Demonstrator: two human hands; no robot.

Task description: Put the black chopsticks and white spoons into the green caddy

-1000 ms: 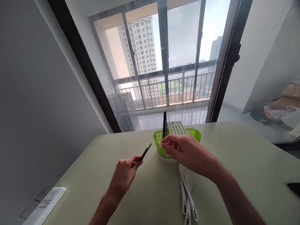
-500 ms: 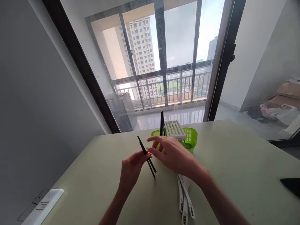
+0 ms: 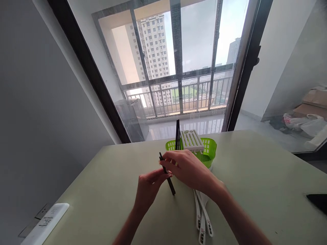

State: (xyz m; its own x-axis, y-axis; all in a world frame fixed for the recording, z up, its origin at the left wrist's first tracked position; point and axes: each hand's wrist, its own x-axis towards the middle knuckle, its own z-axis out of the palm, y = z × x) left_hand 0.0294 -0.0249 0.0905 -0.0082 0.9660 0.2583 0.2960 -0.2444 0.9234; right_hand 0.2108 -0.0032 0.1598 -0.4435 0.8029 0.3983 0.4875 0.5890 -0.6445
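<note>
My left hand (image 3: 150, 187) pinches a pair of black chopsticks (image 3: 170, 185) around their middle, over the table in front of the basket. The pair slants, its lower end towards me. My right hand (image 3: 187, 170) has its thumb and fingers closed on the upper part of the same pair. Behind it stands a green basket (image 3: 211, 154), partly hidden by this hand. More black chopsticks (image 3: 177, 134) stand upright in the basket's left side. A white slotted piece (image 3: 191, 141) rests across its middle. Several white spoons (image 3: 204, 217) lie in a pile below my right wrist.
The pale green table (image 3: 107, 190) reaches to a glass door with a dark frame (image 3: 245, 75). A white power strip (image 3: 51, 217) is at the left edge. A black pointed object (image 3: 318, 202) lies at the right edge. Cardboard boxes (image 3: 316, 98) and bags sit beyond the glass.
My left hand has moved right and turned the chopsticks, so their lower end now points towards me. My right hand has come from the basket onto them, and the two sticks now lie together.
</note>
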